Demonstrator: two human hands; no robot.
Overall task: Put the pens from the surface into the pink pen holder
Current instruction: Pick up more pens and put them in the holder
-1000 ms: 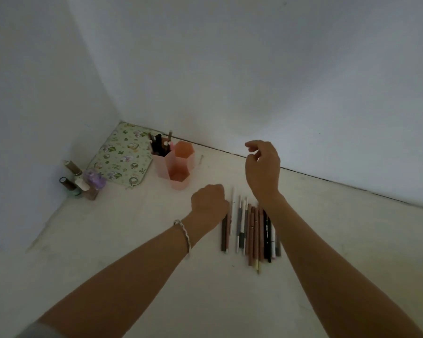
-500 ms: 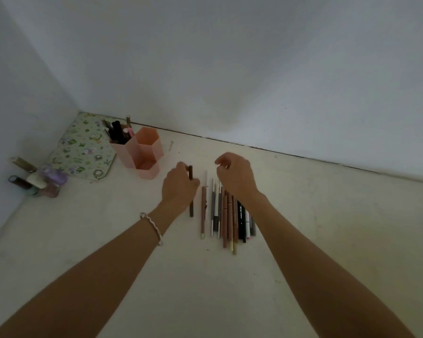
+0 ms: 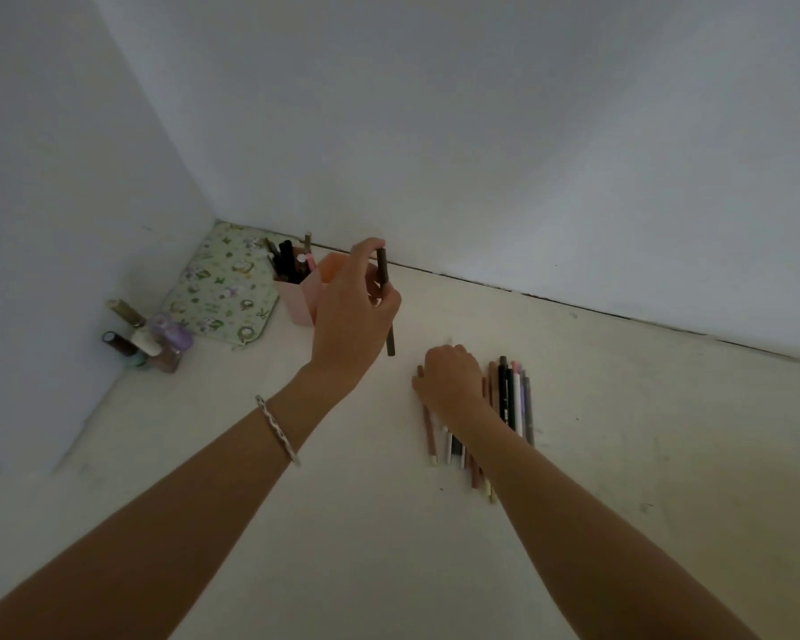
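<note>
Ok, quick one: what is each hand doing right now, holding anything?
Left hand: closed on a dark brown pen, lifted beside the pink pen holder.
Right hand: down on the row of pens; grip cannot be told.

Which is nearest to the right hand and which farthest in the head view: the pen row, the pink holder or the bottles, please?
From the right hand:
1. Pen row, directly under it.
2. Pink holder, up-left, behind the left hand.
3. Bottles, far left by the wall.
</note>
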